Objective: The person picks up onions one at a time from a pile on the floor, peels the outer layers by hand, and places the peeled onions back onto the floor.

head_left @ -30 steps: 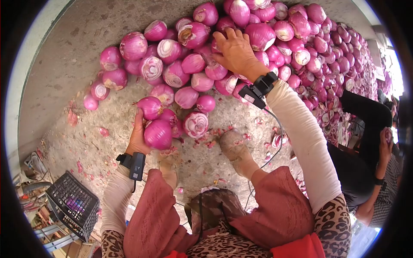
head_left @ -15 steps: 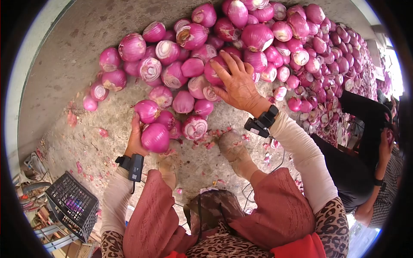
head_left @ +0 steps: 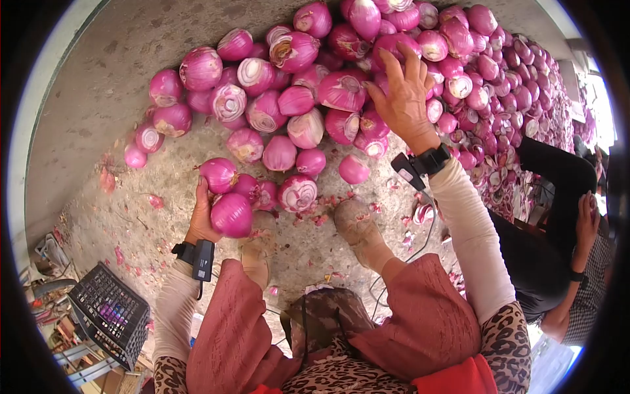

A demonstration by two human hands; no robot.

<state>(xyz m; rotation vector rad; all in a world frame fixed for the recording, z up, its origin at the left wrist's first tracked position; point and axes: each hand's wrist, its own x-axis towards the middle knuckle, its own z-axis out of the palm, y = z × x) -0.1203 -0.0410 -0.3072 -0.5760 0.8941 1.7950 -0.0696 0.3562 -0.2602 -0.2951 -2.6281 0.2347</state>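
Observation:
My left hand [head_left: 203,220] holds a peeled red onion [head_left: 231,215] from its left side, thumb up and the other fingers mostly hidden underneath. Against the thumb rests a second onion [head_left: 218,175], and more onions lie just to the right. Whether that hand bears all of them I cannot tell. Higher up, my right hand [head_left: 412,108] reaches over the heap with fingers spread, its fingertips at a large onion [head_left: 392,46]. A small onion [head_left: 354,169] sits on the floor below that hand.
A long heap of red onions [head_left: 518,82] stretches to the far right. Skin scraps litter the concrete floor [head_left: 157,180]. At lower left stands a black crate [head_left: 108,315]. Another person's dark-clad leg [head_left: 558,164] is at the right. A cable [head_left: 426,240] runs near my right foot.
My right hand has left one onion and moved up and right to another. Onions beneath it have shifted, and a small one now lies apart on the floor. My left hand has barely moved.

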